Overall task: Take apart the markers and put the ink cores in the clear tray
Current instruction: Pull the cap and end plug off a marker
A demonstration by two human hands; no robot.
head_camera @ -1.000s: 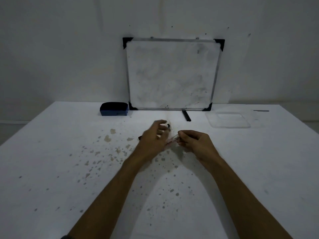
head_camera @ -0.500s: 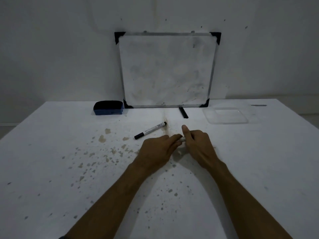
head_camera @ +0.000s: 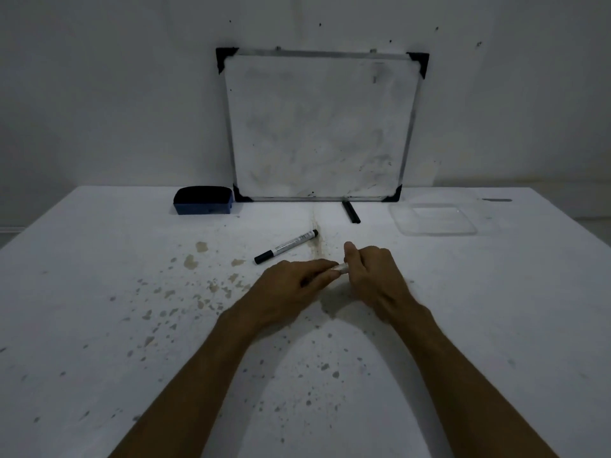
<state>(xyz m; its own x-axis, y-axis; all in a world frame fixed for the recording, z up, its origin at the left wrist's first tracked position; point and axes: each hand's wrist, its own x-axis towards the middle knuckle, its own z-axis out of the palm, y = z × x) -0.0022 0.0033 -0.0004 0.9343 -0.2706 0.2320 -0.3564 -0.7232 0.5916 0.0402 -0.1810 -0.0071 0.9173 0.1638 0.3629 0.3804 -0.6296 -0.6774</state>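
Observation:
Both hands meet at the middle of the white table around one marker (head_camera: 342,268), of which only a short pale stretch shows between them. My left hand (head_camera: 294,284) grips its left end and my right hand (head_camera: 372,272) grips its right end, thumb raised. Just beyond the hands lies a second marker (head_camera: 287,246), white-bodied with a black cap, slanting from lower left to upper right. The clear tray (head_camera: 433,219) stands at the back right with nothing visible in it.
A small whiteboard (head_camera: 322,127) leans against the wall at the back. A blue eraser (head_camera: 202,200) sits left of it, and a black stick-like piece (head_camera: 351,211) lies below its lower edge. Brown stains speckle the table (head_camera: 99,292).
My left hand came off the black-capped marker, which now lies uncovered on the table. Both hands closed together on the other marker and lowered slightly.

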